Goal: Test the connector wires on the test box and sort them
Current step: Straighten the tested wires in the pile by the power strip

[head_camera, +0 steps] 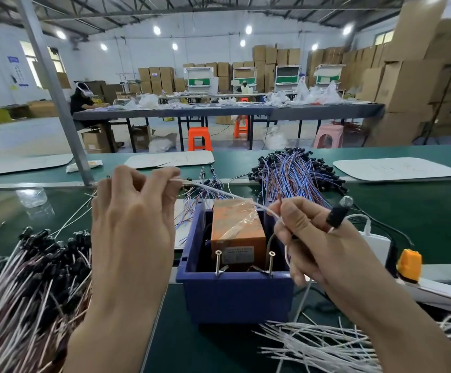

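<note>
A blue bin (235,300) at the bench centre holds the orange test box (236,227), with two upright metal contact pins (218,262) at its near edge. A thin white connector wire (227,194) is stretched above the box. My left hand (133,224) pinches its far end at the upper left. My right hand (307,238) pinches the other end to the right of the box and also holds a black connector with a clear bulb (340,212). A pile of wires with black connectors (30,278) lies at the left, and loose white wires (326,345) lie at the lower right.
A bundle of blue and brown wires with black ends (297,173) lies behind the bin. A white power strip with an orange plug (408,265) sits to the right. A grey post (57,98) rises at the left, next to a water bottle (33,200). White boards (396,168) lie on the far bench.
</note>
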`<control>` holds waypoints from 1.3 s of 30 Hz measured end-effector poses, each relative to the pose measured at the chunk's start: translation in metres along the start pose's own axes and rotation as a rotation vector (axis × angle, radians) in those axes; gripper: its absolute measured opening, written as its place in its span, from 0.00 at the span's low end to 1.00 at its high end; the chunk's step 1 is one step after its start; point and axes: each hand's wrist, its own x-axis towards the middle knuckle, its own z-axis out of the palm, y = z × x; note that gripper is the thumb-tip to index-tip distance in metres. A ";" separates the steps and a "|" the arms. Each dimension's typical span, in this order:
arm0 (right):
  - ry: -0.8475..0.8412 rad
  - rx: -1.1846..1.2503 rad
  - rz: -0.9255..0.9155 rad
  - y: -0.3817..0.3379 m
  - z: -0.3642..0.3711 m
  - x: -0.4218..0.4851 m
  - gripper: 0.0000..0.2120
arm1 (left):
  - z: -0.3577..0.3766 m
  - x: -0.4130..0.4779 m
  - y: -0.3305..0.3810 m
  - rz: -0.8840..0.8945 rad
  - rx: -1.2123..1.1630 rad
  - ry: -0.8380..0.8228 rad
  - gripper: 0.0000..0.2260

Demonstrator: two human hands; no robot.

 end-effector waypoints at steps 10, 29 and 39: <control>0.075 -0.100 -0.024 -0.017 -0.001 -0.006 0.14 | 0.004 0.000 -0.010 -0.106 -0.482 0.478 0.10; 0.111 -0.496 0.193 -0.001 -0.039 -0.007 0.05 | -0.022 0.006 -0.016 -0.182 -0.547 -0.807 0.06; 0.051 -0.485 0.263 0.000 -0.037 -0.008 0.05 | -0.034 0.008 -0.017 -0.197 -0.544 -0.812 0.06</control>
